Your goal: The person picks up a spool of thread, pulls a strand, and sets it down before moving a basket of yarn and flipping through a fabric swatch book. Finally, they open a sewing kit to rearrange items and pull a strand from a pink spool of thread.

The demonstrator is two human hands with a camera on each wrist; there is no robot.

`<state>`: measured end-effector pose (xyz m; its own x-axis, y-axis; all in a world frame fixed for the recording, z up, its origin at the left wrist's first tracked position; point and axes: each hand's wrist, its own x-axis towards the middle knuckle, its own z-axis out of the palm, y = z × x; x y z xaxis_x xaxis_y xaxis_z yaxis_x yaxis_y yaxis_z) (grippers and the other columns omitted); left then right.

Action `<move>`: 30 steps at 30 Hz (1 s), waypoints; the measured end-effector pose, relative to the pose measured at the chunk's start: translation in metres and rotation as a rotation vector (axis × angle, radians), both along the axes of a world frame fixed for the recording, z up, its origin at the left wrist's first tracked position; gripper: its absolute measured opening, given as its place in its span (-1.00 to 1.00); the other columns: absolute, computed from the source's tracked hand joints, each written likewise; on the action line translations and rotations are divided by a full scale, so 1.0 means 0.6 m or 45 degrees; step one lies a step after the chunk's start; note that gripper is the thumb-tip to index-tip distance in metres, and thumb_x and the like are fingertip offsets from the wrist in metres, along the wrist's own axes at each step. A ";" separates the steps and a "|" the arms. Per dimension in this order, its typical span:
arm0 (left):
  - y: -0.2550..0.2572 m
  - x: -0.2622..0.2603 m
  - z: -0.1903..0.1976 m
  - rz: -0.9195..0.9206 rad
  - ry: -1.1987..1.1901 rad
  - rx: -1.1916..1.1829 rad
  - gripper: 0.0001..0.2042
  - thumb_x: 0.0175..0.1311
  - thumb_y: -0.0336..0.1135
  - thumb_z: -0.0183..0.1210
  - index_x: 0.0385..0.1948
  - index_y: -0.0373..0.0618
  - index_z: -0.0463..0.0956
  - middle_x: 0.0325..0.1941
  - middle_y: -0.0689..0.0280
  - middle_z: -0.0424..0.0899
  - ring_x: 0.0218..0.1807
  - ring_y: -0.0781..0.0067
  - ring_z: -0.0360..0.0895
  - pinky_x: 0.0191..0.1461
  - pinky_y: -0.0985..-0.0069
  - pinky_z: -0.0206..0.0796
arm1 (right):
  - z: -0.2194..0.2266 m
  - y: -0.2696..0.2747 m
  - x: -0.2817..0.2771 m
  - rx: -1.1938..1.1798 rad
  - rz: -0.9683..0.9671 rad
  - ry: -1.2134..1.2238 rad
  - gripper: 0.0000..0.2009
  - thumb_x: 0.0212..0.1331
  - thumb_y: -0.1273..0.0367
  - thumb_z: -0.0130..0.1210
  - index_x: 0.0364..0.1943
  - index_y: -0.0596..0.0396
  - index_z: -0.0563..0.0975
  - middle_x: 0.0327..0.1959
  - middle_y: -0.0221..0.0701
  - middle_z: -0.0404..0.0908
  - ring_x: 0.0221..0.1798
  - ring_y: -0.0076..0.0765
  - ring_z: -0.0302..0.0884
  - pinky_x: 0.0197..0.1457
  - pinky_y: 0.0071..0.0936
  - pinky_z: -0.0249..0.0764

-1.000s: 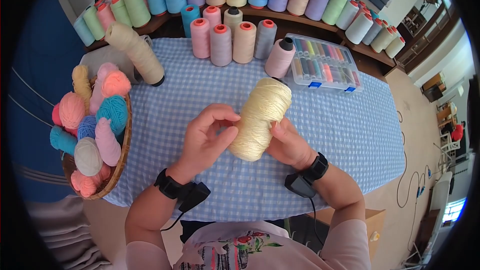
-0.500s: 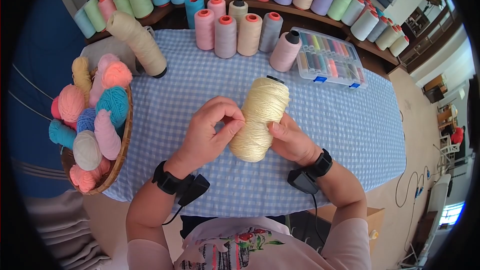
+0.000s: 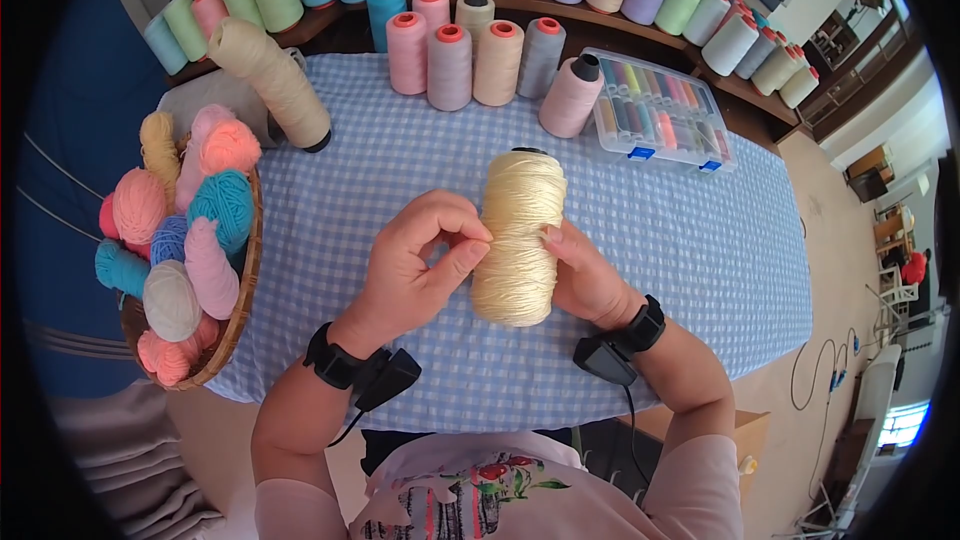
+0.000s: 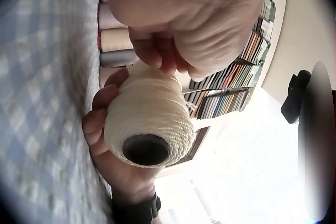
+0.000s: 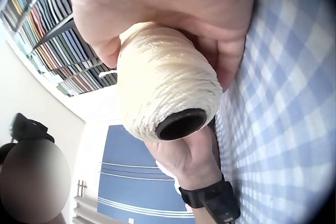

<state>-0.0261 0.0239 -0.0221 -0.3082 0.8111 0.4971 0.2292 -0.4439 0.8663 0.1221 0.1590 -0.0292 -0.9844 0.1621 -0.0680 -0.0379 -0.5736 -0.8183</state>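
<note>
While the cream yarn cone point(image 3: 518, 238) sits centre frame above the checked tablecloth point(image 3: 690, 260), its underside and most right-hand fingers are hidden behind it. Right hand point(image 3: 588, 280) cups the cone w/ thumb curled on its side; left hand point(image 3: 415, 260) pinches at the ribbed, twisted winding, strand too thin to see.

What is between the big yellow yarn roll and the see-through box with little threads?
Only bare checked tablecloth lies between the cream yarn cone and the clear thread box, as the head view shows.
</note>
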 end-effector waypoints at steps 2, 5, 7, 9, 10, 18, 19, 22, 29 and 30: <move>-0.001 0.000 0.006 0.069 0.213 0.006 -0.91 0.17 -0.55 0.15 -0.31 -0.20 0.50 -0.27 0.32 0.48 -0.33 0.59 0.44 -0.26 0.67 0.36 | -0.004 -0.006 -0.002 0.047 -0.035 0.025 -0.29 0.21 0.01 0.02 0.29 0.12 0.03 0.17 -0.24 0.29 0.22 -0.29 0.31 0.24 -0.29 0.33; 0.000 0.009 0.006 0.064 0.071 -0.127 -0.92 0.15 -0.56 0.16 -0.34 -0.19 0.52 -0.28 0.32 0.50 -0.34 0.60 0.45 -0.28 0.68 0.36 | -0.008 -0.010 -0.006 0.123 -0.074 0.069 -0.30 0.24 0.01 -0.01 0.29 0.13 0.00 0.17 -0.22 0.28 0.21 -0.30 0.31 0.24 -0.30 0.34; 0.001 0.006 0.004 0.087 0.089 -0.133 -0.92 0.14 -0.56 0.17 -0.35 -0.20 0.53 -0.28 0.32 0.50 -0.34 0.60 0.46 -0.29 0.68 0.36 | -0.011 -0.009 -0.006 0.151 -0.081 0.089 -0.30 0.25 0.00 -0.03 0.28 0.15 -0.01 0.17 -0.21 0.27 0.20 -0.31 0.32 0.23 -0.31 0.35; 0.001 0.002 0.004 0.111 0.107 -0.138 -0.93 0.14 -0.57 0.17 -0.36 -0.21 0.53 -0.29 0.32 0.51 -0.34 0.60 0.47 -0.30 0.68 0.36 | -0.013 -0.008 -0.007 0.214 -0.060 0.097 -0.30 0.25 -0.02 -0.04 0.27 0.17 0.01 0.16 -0.20 0.28 0.19 -0.33 0.33 0.20 -0.35 0.37; 0.001 0.001 0.005 0.116 0.119 -0.168 -0.94 0.14 -0.57 0.17 -0.37 -0.22 0.53 -0.29 0.32 0.51 -0.34 0.60 0.47 -0.30 0.67 0.36 | -0.013 -0.009 -0.007 0.213 -0.060 0.096 -0.30 0.25 -0.02 -0.04 0.27 0.17 0.01 0.16 -0.20 0.28 0.19 -0.33 0.33 0.20 -0.35 0.37; -0.001 -0.004 0.015 0.048 0.010 -0.334 -0.95 0.15 -0.59 0.14 -0.38 -0.26 0.51 -0.32 0.32 0.52 -0.42 0.61 0.51 -0.38 0.69 0.41 | 0.001 -0.012 -0.011 0.376 -0.045 0.091 -0.38 0.28 -0.03 -0.09 0.17 0.22 0.18 -0.05 -0.26 0.49 -0.03 -0.42 0.50 0.02 -0.47 0.48; -0.002 -0.005 0.016 0.056 0.040 -0.334 -0.96 0.15 -0.59 0.14 -0.38 -0.27 0.51 -0.33 0.32 0.52 -0.44 0.61 0.51 -0.40 0.70 0.41 | 0.002 -0.013 -0.011 0.375 -0.047 0.091 -0.38 0.28 -0.03 -0.09 0.17 0.22 0.18 -0.05 -0.26 0.49 -0.03 -0.42 0.50 0.02 -0.47 0.48; -0.003 -0.005 0.019 0.082 0.132 -0.317 -0.95 0.15 -0.58 0.14 -0.37 -0.27 0.50 -0.34 0.30 0.53 -0.44 0.58 0.53 -0.41 0.67 0.42 | 0.003 -0.016 -0.011 0.402 -0.072 0.096 -0.40 0.28 -0.04 -0.10 0.13 0.23 0.23 -0.09 -0.27 0.51 -0.07 -0.43 0.52 -0.03 -0.49 0.50; -0.006 -0.009 0.025 0.217 0.552 -0.227 -0.94 0.14 -0.50 0.16 -0.38 -0.22 0.48 -0.34 0.24 0.54 -0.34 0.27 0.54 -0.28 0.46 0.39 | 0.005 -0.020 -0.013 0.473 -0.108 0.047 -0.42 0.27 -0.04 -0.08 0.08 0.22 0.29 -0.11 -0.30 0.51 -0.10 -0.46 0.51 -0.05 -0.53 0.48; -0.007 -0.009 0.028 0.220 0.550 -0.227 -0.94 0.14 -0.50 0.16 -0.38 -0.22 0.48 -0.34 0.24 0.54 -0.34 0.27 0.54 -0.28 0.46 0.39 | 0.005 -0.021 -0.014 0.490 -0.129 0.032 -0.43 0.27 -0.04 -0.08 0.07 0.22 0.30 -0.11 -0.31 0.51 -0.11 -0.47 0.50 -0.05 -0.53 0.48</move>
<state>-0.0312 0.0198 -0.0051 -0.2422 0.8502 0.4674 0.6413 -0.2213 0.7347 0.1139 0.1465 -0.0261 -0.9628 0.2672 0.0404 -0.1011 -0.2173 -0.9708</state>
